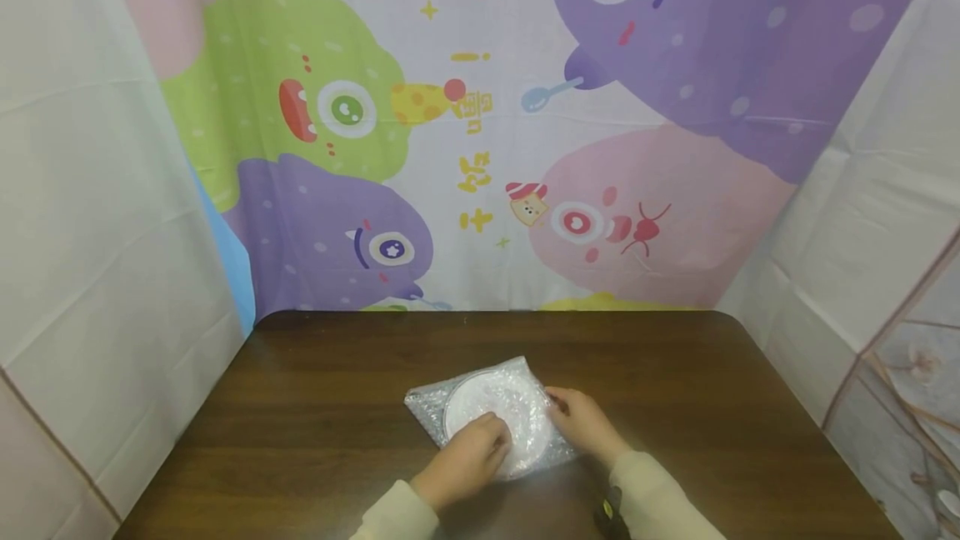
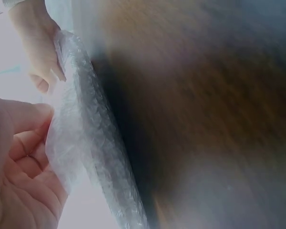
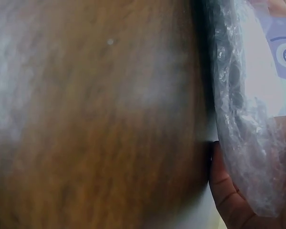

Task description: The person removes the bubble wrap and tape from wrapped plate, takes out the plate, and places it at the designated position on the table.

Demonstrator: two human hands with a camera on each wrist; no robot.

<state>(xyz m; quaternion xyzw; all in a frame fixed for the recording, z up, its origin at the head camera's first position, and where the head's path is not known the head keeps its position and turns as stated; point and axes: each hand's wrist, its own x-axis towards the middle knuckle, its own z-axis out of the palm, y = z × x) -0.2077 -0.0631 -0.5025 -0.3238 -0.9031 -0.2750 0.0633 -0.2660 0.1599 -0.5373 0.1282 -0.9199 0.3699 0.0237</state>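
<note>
A flat round white thing (image 1: 480,394), like a plate, lies inside clear bubble wrap (image 1: 426,408) on the brown table. My left hand (image 1: 468,454) is over its near side. In the left wrist view, the thumb and a finger of the left hand (image 2: 24,148) pinch a loose flap of the bubble wrap (image 2: 97,124). At the package's right edge, my right hand (image 1: 588,422) grips the wrap. The right wrist view has the fingers of the right hand (image 3: 229,195) under the bubble wrap (image 3: 248,138); its thumb side is partly hidden there.
Dark brown wood-grain table (image 1: 322,373) surrounds the package. Behind it hangs a curtain (image 1: 480,273) printed with cartoon monsters, and pale cloth (image 1: 97,257) hangs at both sides. A small dark object (image 1: 609,515) with a yellow-green mark is beside the right sleeve.
</note>
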